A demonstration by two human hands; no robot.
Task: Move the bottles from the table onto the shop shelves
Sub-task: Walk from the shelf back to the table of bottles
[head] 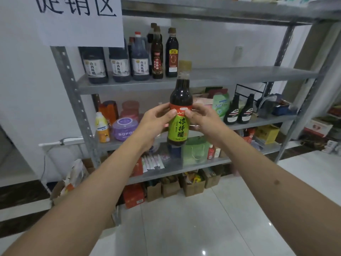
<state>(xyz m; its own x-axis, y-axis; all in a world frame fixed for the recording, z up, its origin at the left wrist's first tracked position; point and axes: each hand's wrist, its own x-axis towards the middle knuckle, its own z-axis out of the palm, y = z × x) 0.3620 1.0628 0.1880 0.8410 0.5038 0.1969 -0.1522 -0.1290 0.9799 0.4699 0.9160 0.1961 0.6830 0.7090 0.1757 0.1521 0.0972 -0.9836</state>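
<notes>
1. In front of the shelves, the left hand and right hand both clasp one bottle at its label, upright in mid-air, likely to steady it.
2. It holds dark liquid (vinegar, by its green label) under a tan cap.
3. Behind it, the shelf has bare room right of the standing bottles, probably its destination.

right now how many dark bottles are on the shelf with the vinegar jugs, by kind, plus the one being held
Large vinegar jugs with white labels: 3
Tall slim dark bottles: 3, counting one mostly hidden at the back
Green-label vinegar bottle held in the left hand and right hand: 1
Total: 7
</notes>
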